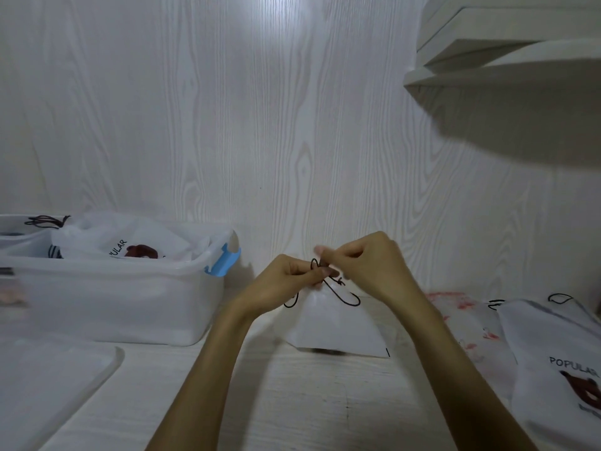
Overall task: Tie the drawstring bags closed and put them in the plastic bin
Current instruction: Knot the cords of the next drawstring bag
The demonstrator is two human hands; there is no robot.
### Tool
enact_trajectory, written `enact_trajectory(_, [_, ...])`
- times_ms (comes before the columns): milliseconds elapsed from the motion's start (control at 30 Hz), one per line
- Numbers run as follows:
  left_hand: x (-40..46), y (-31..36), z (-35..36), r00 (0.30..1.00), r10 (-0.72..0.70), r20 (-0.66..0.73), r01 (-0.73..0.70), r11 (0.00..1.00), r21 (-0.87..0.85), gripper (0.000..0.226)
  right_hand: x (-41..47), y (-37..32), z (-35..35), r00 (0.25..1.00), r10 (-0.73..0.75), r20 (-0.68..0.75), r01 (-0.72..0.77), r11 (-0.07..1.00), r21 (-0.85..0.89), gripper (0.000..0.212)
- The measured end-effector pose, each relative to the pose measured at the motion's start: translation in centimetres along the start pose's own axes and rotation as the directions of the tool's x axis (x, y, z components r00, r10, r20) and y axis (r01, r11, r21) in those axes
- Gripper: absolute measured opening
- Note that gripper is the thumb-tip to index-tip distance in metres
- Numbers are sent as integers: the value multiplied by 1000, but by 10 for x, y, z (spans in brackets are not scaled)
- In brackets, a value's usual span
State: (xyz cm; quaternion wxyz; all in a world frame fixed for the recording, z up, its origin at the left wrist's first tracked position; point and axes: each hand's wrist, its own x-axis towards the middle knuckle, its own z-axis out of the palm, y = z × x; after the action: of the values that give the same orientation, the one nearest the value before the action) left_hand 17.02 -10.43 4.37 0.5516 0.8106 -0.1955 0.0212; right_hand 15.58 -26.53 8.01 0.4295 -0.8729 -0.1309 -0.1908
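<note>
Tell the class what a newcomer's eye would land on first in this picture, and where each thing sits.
First, at centre, the left hand and right hand pinching the dark drawstring above a white drawstring bag on the table. Next, at left, the clear plastic bin with a blue latch, already holding a tied "POPULAR" bear bag. At far right lies another bear-print bag.

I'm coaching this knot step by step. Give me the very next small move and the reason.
Probably pull the two hands apart to snug the knot: left hand and right hand each pinch the black drawstring, loops hanging slack above the white bag.
</note>
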Motion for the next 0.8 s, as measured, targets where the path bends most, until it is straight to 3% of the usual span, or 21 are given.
enact_trajectory(100, [-5, 7, -7, 992, -10, 129, 12, 1000, -19, 36, 4, 2, -21, 995, -75, -66, 74, 997, -9, 20])
enact_trajectory(167, [-7, 8, -13, 980, -21, 196, 24, 1000, -11, 33, 4, 5, -29, 977, -155, 146, 152, 988, 32, 22])
enact_trajectory(233, [-11, 10, -15, 966, -48, 254, 49, 999, 1, 34, 2, 11, -28, 888, -193, 417, 194, 980, 39, 37])
enact_trajectory(300, [-15, 13, -17, 947, -67, 314, 63, 998, 24, 32, 0, 15, -22, 821, -189, 538, 201, 979, 36, 34])
enact_trajectory(433, [-17, 15, -20, 926, -72, 372, 53, 997, 61, 30, 2, 22, -13, 878, -178, 445, 154, 984, 89, 14])
enact_trajectory(600, [-16, 16, -19, 934, -87, 347, 57, 994, 95, 38, 3, 26, -11, 862, -175, 475, 127, 983, 131, 8])
enact_trajectory(800, [-15, 13, -20, 947, -96, 307, 85, 995, 50, 33, 10, 23, 8, 902, -31, 430, -178, 881, 438, 15])
